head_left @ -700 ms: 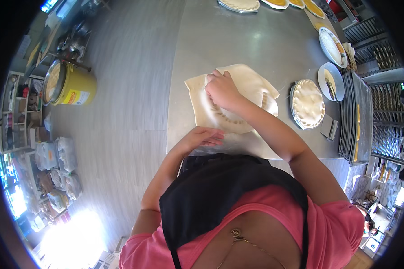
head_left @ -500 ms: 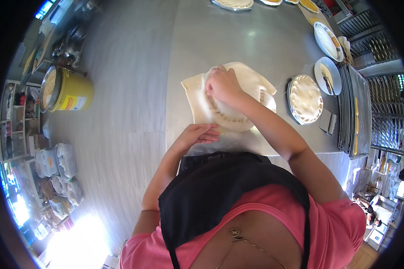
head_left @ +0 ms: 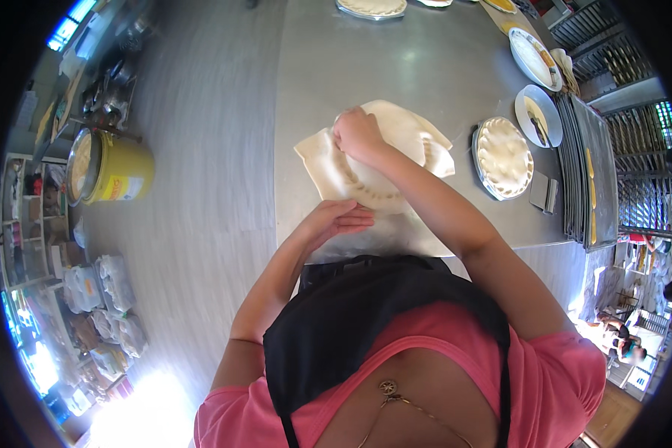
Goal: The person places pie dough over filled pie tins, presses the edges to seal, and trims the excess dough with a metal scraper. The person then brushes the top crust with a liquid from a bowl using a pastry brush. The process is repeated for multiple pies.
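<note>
A sheet of pale pie dough [head_left: 382, 170] is draped over a round pie on the metal table, its corners hanging past the rim. A row of pressed dents runs round the near and right side of the rim. My right hand [head_left: 358, 135] is closed, its curled fingers pressing the dough at the left part of the rim; the fingertips are hidden. At the near left edge of the dough lies my left hand [head_left: 339, 220], its fingers stretched out and touching the overhang. To the right sits a finished-looking pie [head_left: 504, 158] with a crimped edge in a pan.
A flat metal scraper [head_left: 543, 193] lies right of that pie. Beyond are a white bowl [head_left: 537, 116] with a brush-like tool, an oval dish [head_left: 534, 60] and stacked baking trays [head_left: 586, 172]. Another pie [head_left: 372, 7] stands at the far edge. A yellow bucket [head_left: 127, 168] is off to the left.
My right hand has shifted slightly down along the left rim, and its fingers are more tightly curled. The left hand has slid a little to the right along the near edge.
</note>
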`<state>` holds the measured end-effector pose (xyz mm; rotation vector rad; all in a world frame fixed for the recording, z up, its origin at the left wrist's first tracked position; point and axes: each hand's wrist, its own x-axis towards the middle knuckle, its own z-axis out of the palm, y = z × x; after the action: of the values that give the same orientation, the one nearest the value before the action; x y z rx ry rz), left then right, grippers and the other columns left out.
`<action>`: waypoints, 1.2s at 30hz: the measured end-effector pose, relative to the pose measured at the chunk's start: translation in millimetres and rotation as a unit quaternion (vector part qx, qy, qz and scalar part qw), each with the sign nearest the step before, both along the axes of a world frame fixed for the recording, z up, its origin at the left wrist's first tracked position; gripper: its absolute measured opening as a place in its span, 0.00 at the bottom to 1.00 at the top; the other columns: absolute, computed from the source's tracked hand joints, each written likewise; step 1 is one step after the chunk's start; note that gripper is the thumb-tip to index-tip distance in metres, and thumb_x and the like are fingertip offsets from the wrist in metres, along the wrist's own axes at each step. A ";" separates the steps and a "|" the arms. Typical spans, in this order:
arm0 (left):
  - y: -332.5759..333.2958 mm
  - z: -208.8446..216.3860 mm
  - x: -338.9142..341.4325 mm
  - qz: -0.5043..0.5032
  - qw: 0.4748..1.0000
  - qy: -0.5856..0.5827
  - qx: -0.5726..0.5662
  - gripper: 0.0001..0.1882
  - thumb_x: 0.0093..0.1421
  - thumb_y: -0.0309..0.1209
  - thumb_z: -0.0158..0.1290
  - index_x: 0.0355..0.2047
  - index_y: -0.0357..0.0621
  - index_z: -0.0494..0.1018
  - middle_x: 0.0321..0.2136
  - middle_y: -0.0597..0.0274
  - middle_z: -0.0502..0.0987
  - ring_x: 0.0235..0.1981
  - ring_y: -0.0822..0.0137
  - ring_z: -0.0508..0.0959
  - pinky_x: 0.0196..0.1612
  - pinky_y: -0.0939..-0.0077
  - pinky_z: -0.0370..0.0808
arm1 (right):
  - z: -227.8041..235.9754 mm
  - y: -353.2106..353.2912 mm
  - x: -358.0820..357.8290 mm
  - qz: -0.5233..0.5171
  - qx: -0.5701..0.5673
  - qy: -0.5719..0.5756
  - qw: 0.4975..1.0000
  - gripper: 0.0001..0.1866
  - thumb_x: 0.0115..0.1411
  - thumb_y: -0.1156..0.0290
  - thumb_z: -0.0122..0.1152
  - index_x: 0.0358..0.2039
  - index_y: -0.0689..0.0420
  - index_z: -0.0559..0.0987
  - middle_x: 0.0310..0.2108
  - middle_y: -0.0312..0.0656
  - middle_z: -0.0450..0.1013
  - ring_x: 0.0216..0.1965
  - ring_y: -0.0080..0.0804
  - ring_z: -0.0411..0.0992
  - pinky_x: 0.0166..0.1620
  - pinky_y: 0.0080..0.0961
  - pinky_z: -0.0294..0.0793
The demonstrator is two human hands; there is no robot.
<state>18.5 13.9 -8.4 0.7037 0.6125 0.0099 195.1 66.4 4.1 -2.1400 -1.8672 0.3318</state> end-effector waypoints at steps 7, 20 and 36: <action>-40.8 -7.0 66.3 -0.008 0.992 -0.107 -0.059 0.22 0.65 0.35 0.43 0.56 0.35 0.61 0.52 0.50 0.68 0.48 0.56 0.74 0.51 0.67 0.73 | 10.3 -39.6 3.4 0.168 0.006 -0.033 0.985 0.04 0.40 0.74 0.62 0.13 0.51 0.77 0.28 0.35 0.71 0.40 0.34 0.65 0.39 0.35 0.61; 0.9 8.9 -3.4 0.091 0.977 0.054 0.185 0.22 0.65 0.39 0.45 0.53 0.35 0.66 0.44 0.54 0.73 0.42 0.63 0.77 0.45 0.73 0.74 | 19.9 -28.1 6.3 0.181 0.003 -0.056 0.982 0.02 0.41 0.74 0.63 0.16 0.52 0.78 0.27 0.36 0.69 0.39 0.34 0.64 0.39 0.35 0.60; 41.7 -0.2 20.0 0.171 0.940 0.141 0.260 0.20 0.64 0.32 0.44 0.53 0.32 0.66 0.39 0.58 0.74 0.38 0.72 0.76 0.43 0.81 0.72 | 8.6 5.1 7.4 0.043 0.001 -0.031 0.999 0.04 0.42 0.75 0.62 0.22 0.55 0.79 0.31 0.39 0.73 0.40 0.37 0.67 0.41 0.38 0.64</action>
<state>38.5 55.6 -8.7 1.1117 1.0213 0.4137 202.5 71.5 12.7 -2.0948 -1.9981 0.2851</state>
